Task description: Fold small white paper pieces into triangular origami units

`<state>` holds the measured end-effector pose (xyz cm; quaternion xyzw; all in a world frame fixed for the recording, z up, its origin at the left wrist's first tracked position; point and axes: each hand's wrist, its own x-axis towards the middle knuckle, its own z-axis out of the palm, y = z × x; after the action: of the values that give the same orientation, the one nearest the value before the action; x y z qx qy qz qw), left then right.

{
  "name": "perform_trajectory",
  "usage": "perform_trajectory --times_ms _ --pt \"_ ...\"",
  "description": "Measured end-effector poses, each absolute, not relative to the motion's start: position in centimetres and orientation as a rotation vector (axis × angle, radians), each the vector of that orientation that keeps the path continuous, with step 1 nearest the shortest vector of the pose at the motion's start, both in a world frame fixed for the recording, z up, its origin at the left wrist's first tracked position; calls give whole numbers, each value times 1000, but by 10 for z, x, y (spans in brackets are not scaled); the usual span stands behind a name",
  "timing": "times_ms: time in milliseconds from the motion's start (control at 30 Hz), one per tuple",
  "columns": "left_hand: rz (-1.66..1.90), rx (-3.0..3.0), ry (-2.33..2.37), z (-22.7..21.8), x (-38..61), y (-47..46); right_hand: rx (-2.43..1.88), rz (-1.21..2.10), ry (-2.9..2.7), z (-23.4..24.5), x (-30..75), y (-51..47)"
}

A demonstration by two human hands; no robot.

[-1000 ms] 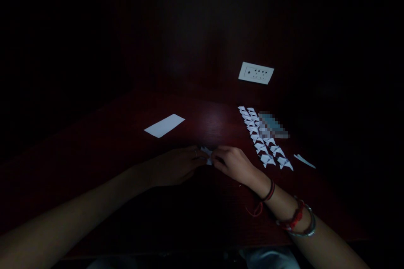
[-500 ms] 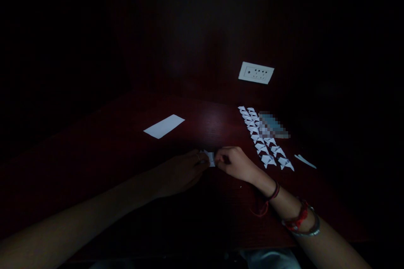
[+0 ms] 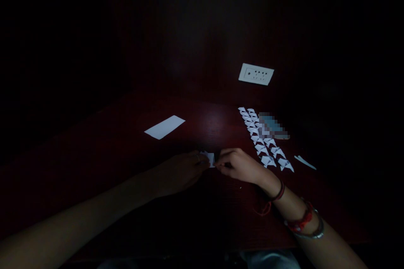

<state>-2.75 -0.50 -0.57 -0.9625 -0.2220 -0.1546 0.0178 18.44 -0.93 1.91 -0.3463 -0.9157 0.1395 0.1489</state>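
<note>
A small folded white paper (image 3: 211,159) lies between my two hands on the dark red table (image 3: 205,122). My left hand (image 3: 186,170), in deep shadow with a ring on one finger, is closed on the paper's left side. At the paper's right edge, my right hand (image 3: 238,166) pinches with thumb and forefinger; red bands and a bracelet circle that wrist. Part of the paper is hidden by the left fingers. To the right, several folded white paper pieces (image 3: 261,148) stand in two rows.
A flat white paper strip (image 3: 164,127) lies at the left. Beside the rows is a blurred-out flat object (image 3: 274,126). Thin white paper slivers (image 3: 304,162) lie farther right. A white power socket (image 3: 256,74) is on the wall behind.
My right fingers have straightened from a curl into a pinch at the paper's right edge, and the right wrist has shifted slightly right. The left hand stays on the paper.
</note>
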Motion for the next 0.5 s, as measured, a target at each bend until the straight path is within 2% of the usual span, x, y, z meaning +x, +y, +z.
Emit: perform_trajectory --times_ms 500 --pt "-431 -2986 -685 -7 -31 -4 -987 45 -2784 18 185 -9"
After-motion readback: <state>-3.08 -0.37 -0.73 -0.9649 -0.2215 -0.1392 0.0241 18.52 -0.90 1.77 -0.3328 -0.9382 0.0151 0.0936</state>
